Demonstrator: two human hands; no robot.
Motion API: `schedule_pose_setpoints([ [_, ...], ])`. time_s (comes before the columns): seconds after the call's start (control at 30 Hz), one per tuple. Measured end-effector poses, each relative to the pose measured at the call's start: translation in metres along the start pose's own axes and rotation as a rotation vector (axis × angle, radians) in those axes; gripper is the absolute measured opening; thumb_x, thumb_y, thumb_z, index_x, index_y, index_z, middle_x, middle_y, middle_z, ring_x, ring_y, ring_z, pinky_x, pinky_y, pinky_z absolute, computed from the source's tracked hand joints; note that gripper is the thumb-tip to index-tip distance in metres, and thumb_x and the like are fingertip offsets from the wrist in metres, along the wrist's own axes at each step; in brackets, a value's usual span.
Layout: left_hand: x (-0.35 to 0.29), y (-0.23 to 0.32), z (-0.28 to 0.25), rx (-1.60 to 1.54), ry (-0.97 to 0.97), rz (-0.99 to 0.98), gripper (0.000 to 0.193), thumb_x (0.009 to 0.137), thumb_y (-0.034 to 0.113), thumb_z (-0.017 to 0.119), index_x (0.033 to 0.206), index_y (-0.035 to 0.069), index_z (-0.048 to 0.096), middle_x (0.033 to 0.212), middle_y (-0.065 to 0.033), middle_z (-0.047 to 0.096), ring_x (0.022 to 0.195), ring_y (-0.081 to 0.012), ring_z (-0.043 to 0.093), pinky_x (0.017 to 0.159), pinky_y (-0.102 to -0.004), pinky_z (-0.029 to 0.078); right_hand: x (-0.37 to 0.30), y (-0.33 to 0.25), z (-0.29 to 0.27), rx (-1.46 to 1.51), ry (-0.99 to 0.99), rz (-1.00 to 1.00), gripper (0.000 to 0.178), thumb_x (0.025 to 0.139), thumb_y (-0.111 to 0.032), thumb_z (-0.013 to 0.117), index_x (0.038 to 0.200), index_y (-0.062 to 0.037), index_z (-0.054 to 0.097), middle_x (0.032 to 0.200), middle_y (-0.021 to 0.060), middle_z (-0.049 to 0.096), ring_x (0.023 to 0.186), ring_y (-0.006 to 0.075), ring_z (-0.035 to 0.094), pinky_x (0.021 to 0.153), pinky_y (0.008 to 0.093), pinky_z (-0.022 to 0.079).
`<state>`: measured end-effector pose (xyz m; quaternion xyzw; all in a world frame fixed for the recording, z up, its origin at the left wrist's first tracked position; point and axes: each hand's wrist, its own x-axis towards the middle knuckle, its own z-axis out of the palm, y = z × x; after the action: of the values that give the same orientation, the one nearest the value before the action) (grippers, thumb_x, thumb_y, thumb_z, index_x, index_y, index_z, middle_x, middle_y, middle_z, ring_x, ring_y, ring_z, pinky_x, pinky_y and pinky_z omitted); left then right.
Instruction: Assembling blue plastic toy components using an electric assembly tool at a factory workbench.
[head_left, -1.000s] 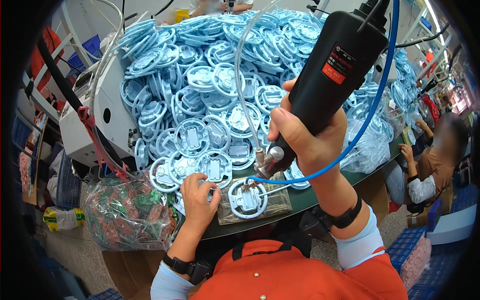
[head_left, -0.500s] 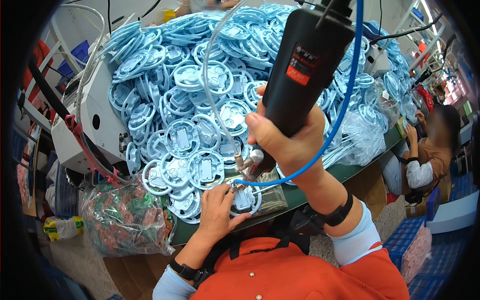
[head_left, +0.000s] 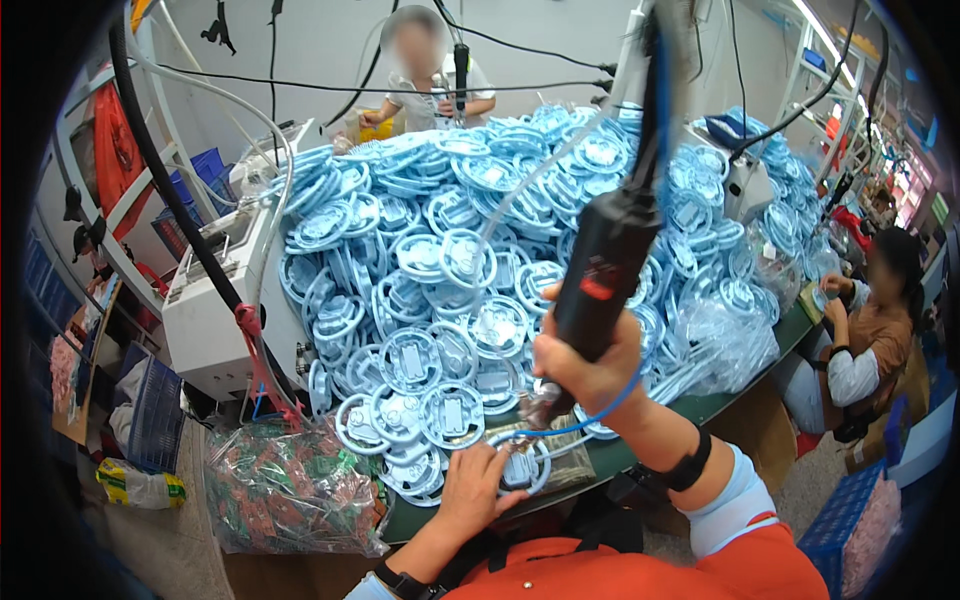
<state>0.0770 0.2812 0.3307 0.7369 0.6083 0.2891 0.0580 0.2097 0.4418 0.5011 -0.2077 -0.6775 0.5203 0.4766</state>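
Note:
My right hand (head_left: 595,372) is wrapped round the black body of a power screwdriver (head_left: 603,265), held tip down. A blue hose and a clear tube run to its metal nose, which is smeared by motion. Beneath the nose, near the front edge of the table, lies a light-blue plastic ring-shaped part (head_left: 526,468). My left hand (head_left: 470,494) grips the left side of this part, fingers by the screwdriver's nose and thumb at the near rim. Whether the bit touches the part cannot be made out.
A large heap of similar light-blue parts (head_left: 468,258) covers the green table (head_left: 408,522). At left stand a grey machine box (head_left: 215,315) and a clear bag of green and reddish-brown pieces (head_left: 290,490). Co-workers sit opposite (head_left: 425,100) and at right (head_left: 872,345). Cables hang overhead.
The view has tipped upward, so the scene sits lower and further right, and the co-worker opposite shows more. The screwdriver looks more upright and blurred. Both hands keep their holds.

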Motion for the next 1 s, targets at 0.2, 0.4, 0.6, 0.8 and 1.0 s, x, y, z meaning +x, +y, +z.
schedule_pose_setpoints([
  [0.2, -0.006, -0.002, 0.003, -0.025, 0.059, 0.012, 0.074, 0.068, 0.035, 0.084, 0.127, 0.0, 0.055, 0.111, -0.0145, 0.054, 0.106, -0.0325, 0.054, 0.089, -0.0438, 0.041, 0.021, -0.026, 0.016, 0.142, 0.059, -0.074, 0.036, 0.081, 0.0, 0.072, 0.114, 0.0017, 0.057, 0.081, 0.0006, 0.06, 0.068, 0.006, 0.056, 0.061, 0.0232, 0.047],
  [0.4, -0.018, 0.001, 0.011, -0.034, 0.073, -0.022, 0.073, 0.068, 0.037, 0.084, 0.128, 0.005, 0.056, 0.111, -0.0153, 0.052, 0.104, -0.0354, 0.053, 0.086, -0.0456, 0.043, 0.021, -0.004, 0.028, 0.075, -0.007, -0.042, 0.04, 0.082, 0.006, 0.066, 0.119, 0.0042, 0.05, 0.079, 0.0071, 0.06, 0.066, 0.0144, 0.064, 0.062, 0.0284, 0.053],
  [0.6, -0.017, -0.004, 0.012, -0.051, 0.029, -0.009, 0.073, 0.069, 0.039, 0.083, 0.128, 0.004, 0.056, 0.11, -0.0162, 0.053, 0.107, -0.0357, 0.053, 0.09, -0.0465, 0.043, 0.02, 0.006, 0.033, 0.189, 0.014, 0.058, 0.04, 0.08, -0.002, 0.074, 0.116, 0.0025, 0.058, 0.08, -0.0002, 0.059, 0.069, 0.0062, 0.057, 0.062, 0.0238, 0.047],
  [0.8, -0.015, -0.01, 0.013, -0.117, 0.126, 0.007, 0.078, 0.063, 0.03, 0.088, 0.125, -0.003, 0.055, 0.118, -0.0226, 0.056, 0.11, -0.0422, 0.056, 0.094, -0.0477, 0.047, 0.025, 0.002, 0.036, 0.112, 0.018, -0.063, 0.039, 0.084, 0.001, 0.064, 0.12, 0.0039, 0.05, 0.076, 0.0075, 0.058, 0.062, 0.0166, 0.062, 0.059, 0.0296, 0.05],
  [1.0, -0.016, -0.01, 0.014, -0.096, 0.072, -0.017, 0.078, 0.062, 0.031, 0.088, 0.125, -0.002, 0.056, 0.116, -0.017, 0.057, 0.113, -0.0379, 0.056, 0.095, -0.0495, 0.046, 0.024, 0.018, 0.039, 0.092, -0.02, -0.071, 0.037, 0.085, 0.004, 0.064, 0.12, 0.0036, 0.05, 0.077, 0.0084, 0.058, 0.064, 0.0175, 0.063, 0.059, 0.0301, 0.052],
])
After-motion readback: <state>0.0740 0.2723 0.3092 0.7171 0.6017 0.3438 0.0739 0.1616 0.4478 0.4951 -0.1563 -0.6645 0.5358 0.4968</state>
